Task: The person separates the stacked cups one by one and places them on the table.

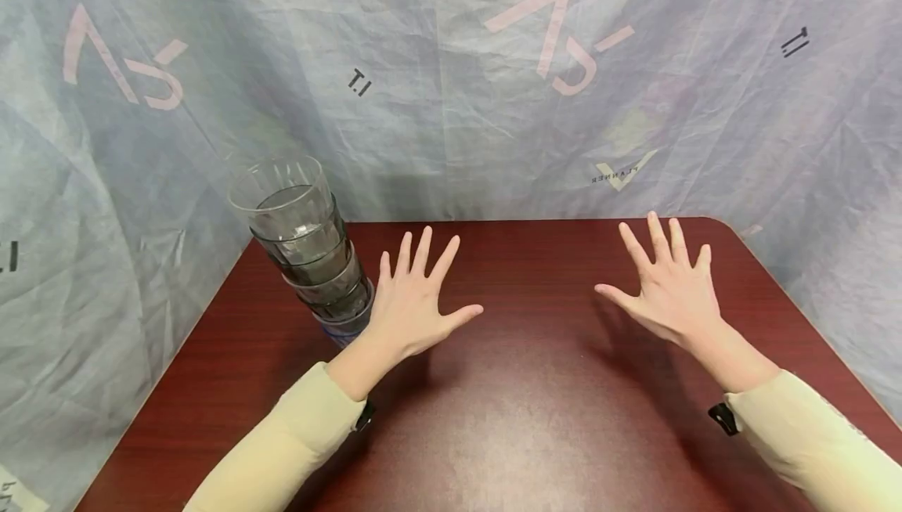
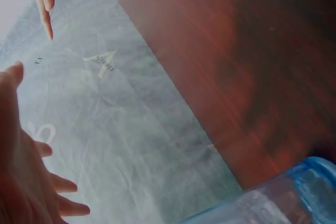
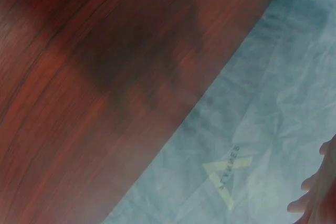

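A tall stack of clear glasses (image 1: pixel 310 238), nested one in another, stands on the left of the table. Its lowest part has a blue tint and is partly hidden behind my left hand (image 1: pixel 410 301). That hand hovers over the table just right of the stack, fingers straight and spread, holding nothing. My right hand (image 1: pixel 669 293) is raised over the right side, fingers also spread wide and holding nothing. In the left wrist view the blue-tinted bottom glass (image 2: pixel 310 187) shows at the lower right corner. The right wrist view catches only the fingers (image 3: pixel 310 195) at its edge.
The dark red wooden table (image 1: pixel 521 387) has a rounded far right corner. A wrinkled grey cloth (image 1: pixel 437 105) with printed letters hangs behind it and along both sides. Black bands sit at both cream sleeves (image 1: pixel 303 434).
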Motion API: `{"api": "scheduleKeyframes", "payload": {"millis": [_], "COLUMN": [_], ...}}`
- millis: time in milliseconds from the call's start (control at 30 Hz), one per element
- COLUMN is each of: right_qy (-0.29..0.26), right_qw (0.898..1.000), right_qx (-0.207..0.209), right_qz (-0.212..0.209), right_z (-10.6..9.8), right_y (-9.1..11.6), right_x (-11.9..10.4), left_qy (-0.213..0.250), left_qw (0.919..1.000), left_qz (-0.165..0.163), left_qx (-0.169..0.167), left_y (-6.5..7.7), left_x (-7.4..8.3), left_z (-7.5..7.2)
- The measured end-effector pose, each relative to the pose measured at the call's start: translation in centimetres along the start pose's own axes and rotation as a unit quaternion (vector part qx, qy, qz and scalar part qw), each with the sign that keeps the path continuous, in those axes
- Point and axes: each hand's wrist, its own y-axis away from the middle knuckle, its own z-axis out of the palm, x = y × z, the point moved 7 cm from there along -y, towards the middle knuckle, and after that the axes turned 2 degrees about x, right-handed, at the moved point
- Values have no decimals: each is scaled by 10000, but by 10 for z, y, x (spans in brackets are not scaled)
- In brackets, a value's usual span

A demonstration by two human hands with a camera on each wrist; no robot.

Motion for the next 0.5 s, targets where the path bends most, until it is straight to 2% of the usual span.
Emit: {"api": "scheduleKeyframes", "payload": {"millis": [133, 267, 400, 500], "right_qy": [-73, -184, -377, -558], "right_qw": [9999, 9997, 9991, 9980], "right_qx": [-43, -69, -65, -110], "right_qz": [-66, -128, -203, -287], "right_z": [1, 5, 10, 14], "right_y": [-1, -2, -4, -7], "right_x": [-10, -20, -33, -46], "left_qy": [430, 1051, 1716, 2305], "left_qw": [9989, 9942, 9850, 9729], "left_qz": [91, 101, 4, -105], "left_qx": [140, 187, 203, 179], "left_y": [9, 20, 32, 42], "left_x": [0, -1, -5, -9], "left_z": [-5, -9, -12, -13]}}
